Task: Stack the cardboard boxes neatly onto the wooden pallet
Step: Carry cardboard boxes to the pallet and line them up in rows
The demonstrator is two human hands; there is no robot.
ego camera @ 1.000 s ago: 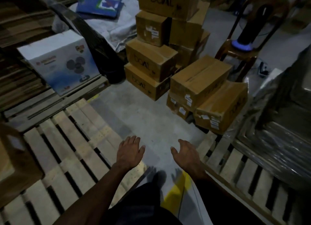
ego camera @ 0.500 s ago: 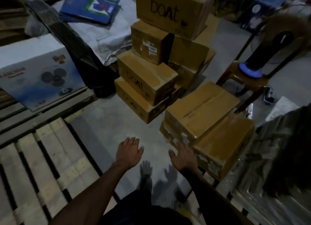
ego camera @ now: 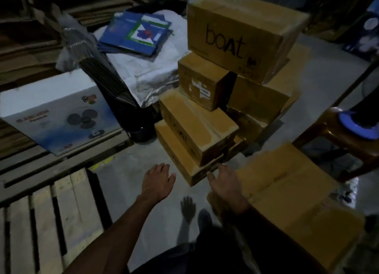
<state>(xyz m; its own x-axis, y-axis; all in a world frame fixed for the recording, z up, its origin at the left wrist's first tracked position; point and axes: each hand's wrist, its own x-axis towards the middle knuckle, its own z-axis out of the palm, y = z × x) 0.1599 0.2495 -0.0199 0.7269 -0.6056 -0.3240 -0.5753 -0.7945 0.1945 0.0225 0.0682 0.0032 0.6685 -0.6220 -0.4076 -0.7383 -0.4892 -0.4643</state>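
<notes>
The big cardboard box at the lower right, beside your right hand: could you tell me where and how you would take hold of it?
Probably with both hands on opposite short ends of the cardboard box, palms low near the bottom edges. Its broad, taped top offers no handle. The right hand is already at its near-left corner; the left hand hangs open over the floor.

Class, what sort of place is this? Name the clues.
Probably a warehouse or stockroom: stacked cardboard boxes marked "boat" on a concrete floor, a wooden pallet beside them, and flattened cardboard piled behind.

"boAt" on top cardboard box (ego camera: 242, 33)
</notes>
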